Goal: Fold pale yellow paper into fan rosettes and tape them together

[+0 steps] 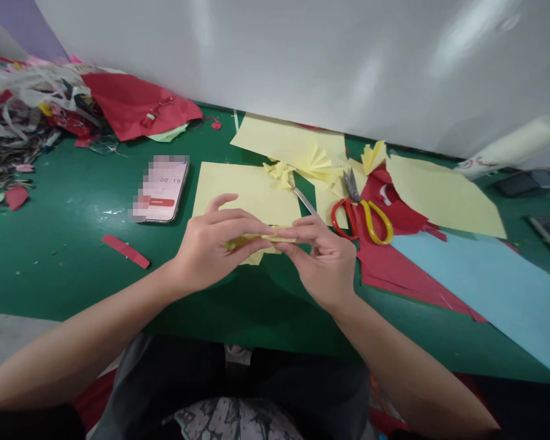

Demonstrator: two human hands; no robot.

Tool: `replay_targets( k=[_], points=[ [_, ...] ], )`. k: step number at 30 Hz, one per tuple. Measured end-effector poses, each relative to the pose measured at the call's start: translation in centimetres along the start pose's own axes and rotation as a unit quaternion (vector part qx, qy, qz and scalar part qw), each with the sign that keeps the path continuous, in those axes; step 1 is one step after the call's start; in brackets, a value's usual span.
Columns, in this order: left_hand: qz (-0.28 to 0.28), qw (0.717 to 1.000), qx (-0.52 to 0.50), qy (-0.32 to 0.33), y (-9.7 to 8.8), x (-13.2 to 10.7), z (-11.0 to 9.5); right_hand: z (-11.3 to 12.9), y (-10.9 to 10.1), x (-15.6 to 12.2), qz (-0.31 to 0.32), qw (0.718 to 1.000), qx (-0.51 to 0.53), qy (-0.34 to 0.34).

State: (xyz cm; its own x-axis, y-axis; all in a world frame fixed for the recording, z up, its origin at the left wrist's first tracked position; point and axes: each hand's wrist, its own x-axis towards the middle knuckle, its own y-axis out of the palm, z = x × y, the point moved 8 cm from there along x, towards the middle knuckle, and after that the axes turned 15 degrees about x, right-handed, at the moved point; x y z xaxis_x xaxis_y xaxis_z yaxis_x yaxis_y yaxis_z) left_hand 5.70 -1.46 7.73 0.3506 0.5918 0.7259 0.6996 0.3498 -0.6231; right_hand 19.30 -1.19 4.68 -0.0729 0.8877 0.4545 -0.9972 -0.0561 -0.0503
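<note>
Between my two hands is a small folded piece of yellow paper (279, 239), pinched from both sides above the table's front part. My left hand (215, 247) grips its left end between thumb and fingers, with the little finger raised. At the other end my right hand (323, 256) closes thumb and fingertips on it. Part of the paper is hidden by the fingers. Just beyond lie a flat yellow sheet (224, 183) and crumpled, pleated yellow paper pieces (318, 162). Scissors (360, 208) with one red and one yellow handle rest open right of my right hand.
A phone (167, 189) showing a timer lies to the left, with a red paper strip (126, 251) nearer me. Red paper (394, 263) and a light blue sheet (495, 281) spread out at right. Mixed craft scraps (32, 116) pile up at far left. A wall (279, 55) stands behind.
</note>
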Motion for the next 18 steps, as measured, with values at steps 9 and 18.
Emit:
replay_targets(
  k=[9, 18],
  points=[
    [-0.001, 0.999, -0.02, -0.034, 0.0, -0.1, 0.6, -0.6, -0.5, 0.3, -0.027, 0.997, 0.066, 0.025],
    [-0.001, 1.0, -0.019, -0.022, -0.1, 0.0, 0.3, -0.9, -0.4, 0.2, -0.021, 0.997, 0.056, 0.045]
  ],
)
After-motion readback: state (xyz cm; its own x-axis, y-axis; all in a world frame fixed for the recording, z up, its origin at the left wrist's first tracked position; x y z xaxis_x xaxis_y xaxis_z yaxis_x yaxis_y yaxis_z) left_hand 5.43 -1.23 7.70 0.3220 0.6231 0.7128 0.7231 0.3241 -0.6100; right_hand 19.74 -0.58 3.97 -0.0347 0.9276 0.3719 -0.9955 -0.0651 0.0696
